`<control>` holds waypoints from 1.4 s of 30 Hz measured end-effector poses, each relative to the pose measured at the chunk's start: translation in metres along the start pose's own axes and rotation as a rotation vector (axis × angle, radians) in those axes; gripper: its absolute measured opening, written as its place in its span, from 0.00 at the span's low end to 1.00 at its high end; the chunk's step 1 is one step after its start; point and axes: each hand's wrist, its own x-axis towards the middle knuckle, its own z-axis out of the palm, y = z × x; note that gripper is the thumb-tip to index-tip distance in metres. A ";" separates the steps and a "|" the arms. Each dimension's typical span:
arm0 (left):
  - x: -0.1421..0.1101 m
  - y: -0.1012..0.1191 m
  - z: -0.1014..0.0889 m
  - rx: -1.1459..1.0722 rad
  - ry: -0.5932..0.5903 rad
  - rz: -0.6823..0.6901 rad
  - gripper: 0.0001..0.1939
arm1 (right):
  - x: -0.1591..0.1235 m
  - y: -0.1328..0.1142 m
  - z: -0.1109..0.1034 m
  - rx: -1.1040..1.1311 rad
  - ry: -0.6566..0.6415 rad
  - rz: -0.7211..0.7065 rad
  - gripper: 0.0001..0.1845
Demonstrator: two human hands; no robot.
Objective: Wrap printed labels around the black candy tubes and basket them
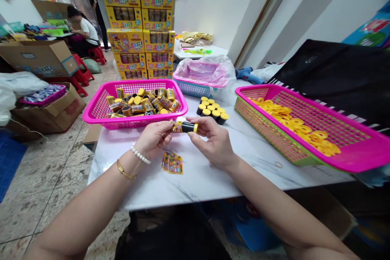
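Observation:
Between my left hand [154, 138] and my right hand [213, 140] is a small tube [185, 127] with a printed label at its left end and a black band and yellow rim at its right. Both hands pinch it with their fingertips. Just below my hands, several small printed labels [172, 163] lie on the white marble table [195, 178]. A pink basket [134, 103] piled with similar labelled tubes stands beyond my left hand. Several black tubes with yellow caps [211, 110] stand upright beyond my right hand.
A pink-and-green basket [304, 130] of yellow rings sits at the right, next to a black cloth [332, 73]. Behind stand a blue basket lined with a pink bag [198, 75] and stacked yellow cartons [140, 24]. A seated person [81, 32] works at back left, near cardboard boxes.

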 end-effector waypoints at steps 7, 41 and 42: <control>-0.005 0.005 -0.003 0.087 -0.025 0.110 0.17 | 0.005 0.005 -0.009 0.129 -0.012 0.064 0.17; -0.005 0.005 -0.006 0.499 -0.216 0.180 0.13 | 0.000 0.008 -0.010 -0.136 -0.034 -0.216 0.10; -0.004 0.005 -0.007 0.513 -0.219 0.213 0.09 | -0.001 0.009 -0.008 -0.070 -0.030 -0.127 0.11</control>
